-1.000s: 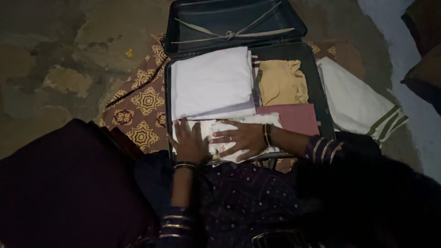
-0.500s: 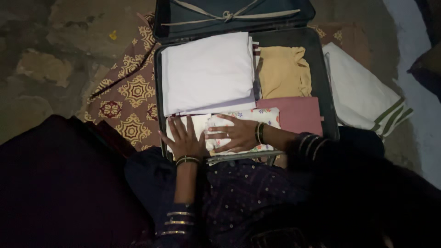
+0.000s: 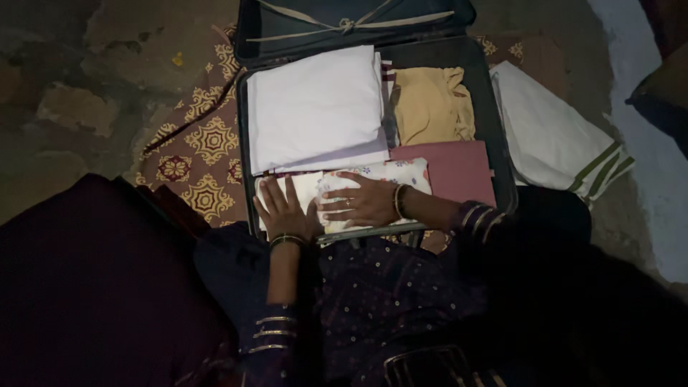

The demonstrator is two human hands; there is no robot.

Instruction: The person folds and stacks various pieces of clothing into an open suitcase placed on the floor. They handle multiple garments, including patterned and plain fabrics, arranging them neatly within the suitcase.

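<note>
Both hands — left hand [image 3: 285, 211] and right hand [image 3: 360, 203] — lie spread flat, pressing the floral cloth [image 3: 387, 175] down into the suitcase [image 3: 502, 165], apparently to flatten it.

suitcase [image 3: 244, 129] on mat [image 3: 204, 143] — folded stacks [image 3: 315, 107] inside | folded cloth [image 3: 545, 132] right of it

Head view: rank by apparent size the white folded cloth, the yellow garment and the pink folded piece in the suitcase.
1. White folded cloth, clearly largest.
2. Yellow garment and pink folded piece look alike; no ranking.
</note>
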